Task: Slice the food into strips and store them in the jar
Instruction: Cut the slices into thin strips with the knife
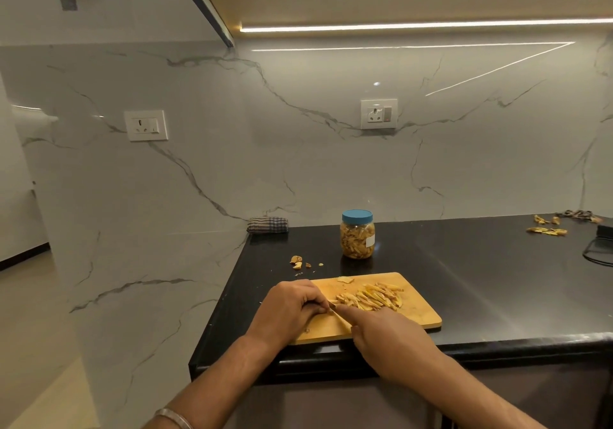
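A wooden cutting board (pixel 418 309) lies at the near edge of the black counter. A pile of yellow food strips (pixel 374 297) sits on its middle. My left hand (pixel 288 309) rests on the board's left part with fingers curled over a small piece of food, mostly hidden. My right hand (pixel 388 339) grips a knife (pixel 340 317), index finger laid along the blade, which points toward my left fingers. A clear jar (pixel 357 234) with a blue lid, nearly full of strips, stands behind the board.
Food scraps (pixel 297 261) lie left of the jar. More peelings (pixel 547 226) lie at the far right, near a black cable (pixel 597 252). A folded checked cloth (pixel 267 224) sits at the counter's back left corner. The counter's left edge drops to the floor.
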